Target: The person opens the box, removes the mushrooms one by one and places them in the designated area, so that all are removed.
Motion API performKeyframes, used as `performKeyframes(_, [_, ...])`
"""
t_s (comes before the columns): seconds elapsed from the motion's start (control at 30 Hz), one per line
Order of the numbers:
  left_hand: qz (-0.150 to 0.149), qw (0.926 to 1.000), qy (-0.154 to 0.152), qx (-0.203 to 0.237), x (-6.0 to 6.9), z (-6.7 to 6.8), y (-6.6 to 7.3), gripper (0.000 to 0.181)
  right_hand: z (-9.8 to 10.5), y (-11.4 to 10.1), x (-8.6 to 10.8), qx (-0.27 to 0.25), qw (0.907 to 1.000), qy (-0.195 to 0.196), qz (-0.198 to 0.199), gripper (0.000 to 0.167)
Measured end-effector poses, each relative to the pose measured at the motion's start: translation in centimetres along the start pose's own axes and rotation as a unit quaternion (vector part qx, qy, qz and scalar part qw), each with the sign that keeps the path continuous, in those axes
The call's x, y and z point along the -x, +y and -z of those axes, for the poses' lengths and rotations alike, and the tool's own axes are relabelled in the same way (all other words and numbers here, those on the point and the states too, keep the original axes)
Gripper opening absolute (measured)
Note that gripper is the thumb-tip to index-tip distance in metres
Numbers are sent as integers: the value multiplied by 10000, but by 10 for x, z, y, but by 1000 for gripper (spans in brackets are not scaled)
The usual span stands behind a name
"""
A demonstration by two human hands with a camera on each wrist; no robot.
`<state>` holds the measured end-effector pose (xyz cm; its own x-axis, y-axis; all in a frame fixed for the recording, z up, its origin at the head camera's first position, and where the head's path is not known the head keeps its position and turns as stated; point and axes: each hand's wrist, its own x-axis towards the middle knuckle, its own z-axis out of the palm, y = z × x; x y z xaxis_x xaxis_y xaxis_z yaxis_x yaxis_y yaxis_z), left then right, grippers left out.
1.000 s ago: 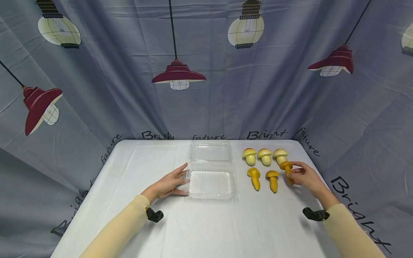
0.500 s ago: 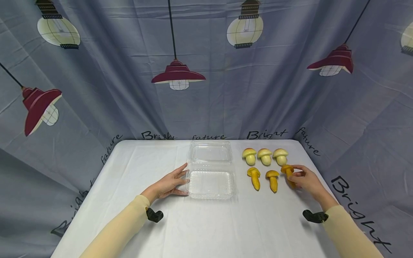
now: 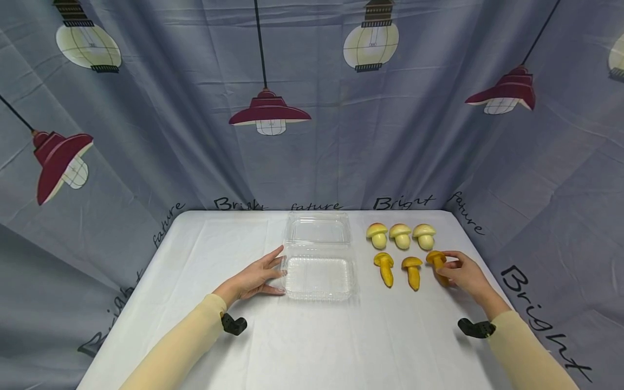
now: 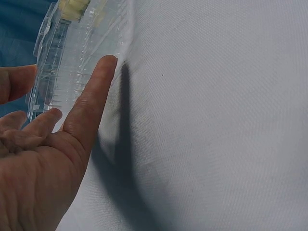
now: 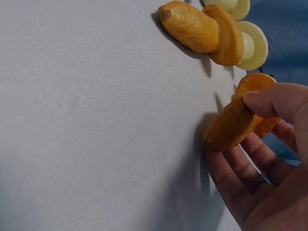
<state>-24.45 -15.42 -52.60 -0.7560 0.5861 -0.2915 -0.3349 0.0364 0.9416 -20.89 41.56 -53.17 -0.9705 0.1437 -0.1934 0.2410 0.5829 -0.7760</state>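
Observation:
An open clear plastic box [image 3: 319, 277], its lid [image 3: 318, 228] laid back, stands mid-table. My left hand [image 3: 257, 276] rests with spread, fairly straight fingers against its left side; the left wrist view shows one long finger [image 4: 91, 101] along the box wall. At the right, my right hand [image 3: 464, 273] pinches an orange-brown mushroom [image 3: 437, 264] by its stem between thumb [image 5: 269, 100] and fingers. That mushroom is at the table surface, right end of the front row. Two similar mushrooms, one left [image 3: 385, 269] and one in the middle [image 3: 413, 272], lie beside it.
Behind the front row lie three pale mushrooms, the left one [image 3: 377, 236], the middle one [image 3: 401, 237] and the right one [image 3: 424, 237]. A white cloth covers the table [image 3: 312, 346]. A grey-blue curtain [image 3: 312, 168] hangs around the back and sides.
My right hand has brought the orange-brown mushroom slightly toward the front and right, away from the pale mushroom behind it. The left hand and the box have stayed put.

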Motion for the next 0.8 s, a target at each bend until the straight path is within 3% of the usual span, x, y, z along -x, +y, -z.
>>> performKeyframes(0.8, [3,10000,-31,-56,3,-1,3,81,-1,2,-1,236,9997,80,-79,69])
